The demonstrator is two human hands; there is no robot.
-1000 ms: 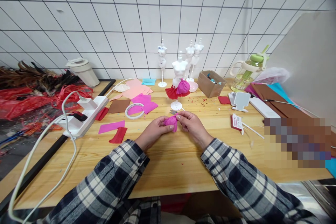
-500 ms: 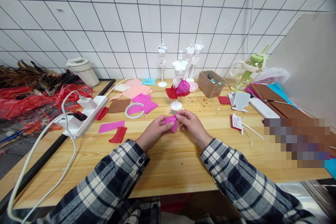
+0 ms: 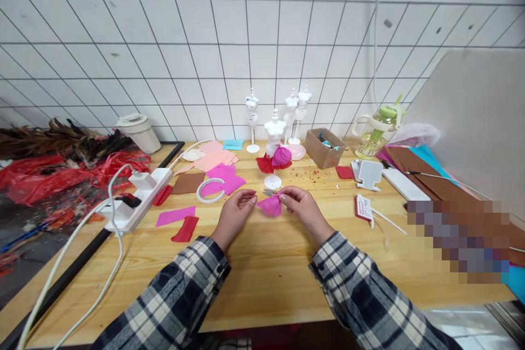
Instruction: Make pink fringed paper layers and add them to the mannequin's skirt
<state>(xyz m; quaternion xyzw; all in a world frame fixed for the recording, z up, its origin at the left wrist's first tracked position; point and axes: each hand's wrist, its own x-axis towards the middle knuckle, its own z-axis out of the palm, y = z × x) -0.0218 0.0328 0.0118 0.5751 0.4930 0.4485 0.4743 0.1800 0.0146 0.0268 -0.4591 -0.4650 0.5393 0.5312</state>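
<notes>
Between thumb and fingers, my right hand pinches a gathered piece of magenta crepe paper, which fans out to the left. My left hand is just left of the paper, fingers loosely curved with nothing visible in them. Behind the paper lie small scissors, partly hidden. A white mini dress form stands beyond on a round base, with a red pleated paper piece and a magenta paper puff at its lower part.
Further dress forms stand by the tiled wall. Left are a tape roll, magenta sheets, a red strip and a power strip. Right are a cardboard box, a phone stand and a drink bottle.
My left hand has let go of the magenta crepe paper and moved slightly left. The paper has spread into a fan in my right hand. The camera view has tilted up.
</notes>
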